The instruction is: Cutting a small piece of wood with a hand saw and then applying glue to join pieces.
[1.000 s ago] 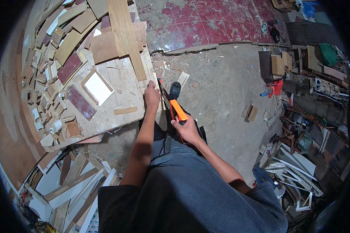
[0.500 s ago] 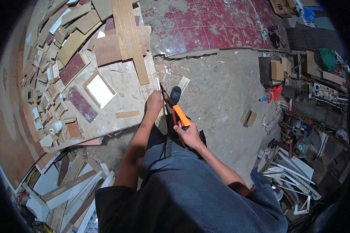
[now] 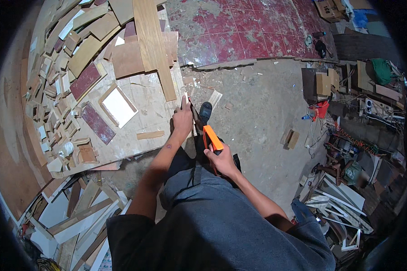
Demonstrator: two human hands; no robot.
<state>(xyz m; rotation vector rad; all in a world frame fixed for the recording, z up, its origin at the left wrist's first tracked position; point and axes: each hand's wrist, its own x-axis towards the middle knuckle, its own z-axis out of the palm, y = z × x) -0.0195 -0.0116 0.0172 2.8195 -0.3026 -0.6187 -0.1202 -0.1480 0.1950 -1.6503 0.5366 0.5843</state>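
My left hand (image 3: 182, 121) is at the right edge of the wooden work table (image 3: 142, 97), its fingers closed over a thin pale wood strip (image 3: 185, 97) there. My right hand (image 3: 222, 161) grips an orange-handled saw (image 3: 214, 139). The saw's dark blade, seen nearly edge-on, runs forward from the handle beside the table edge, close to my left hand. Whether its teeth touch the strip is too small to tell. A short wood piece (image 3: 150, 135) and a white-faced framed panel (image 3: 117, 106) lie left of my left hand.
Long boards (image 3: 150, 40) lie at the table's far end, and many small offcuts (image 3: 61, 122) crowd its left side. A black shoe (image 3: 205, 109) is on the concrete floor past the saw. Scrap boards (image 3: 83, 221) are piled at lower left. A person (image 3: 350, 174) sits at far right.
My left hand has shifted slightly down and right, with a finger now stretched forward along the strip. My right hand and the saw have moved only a little.
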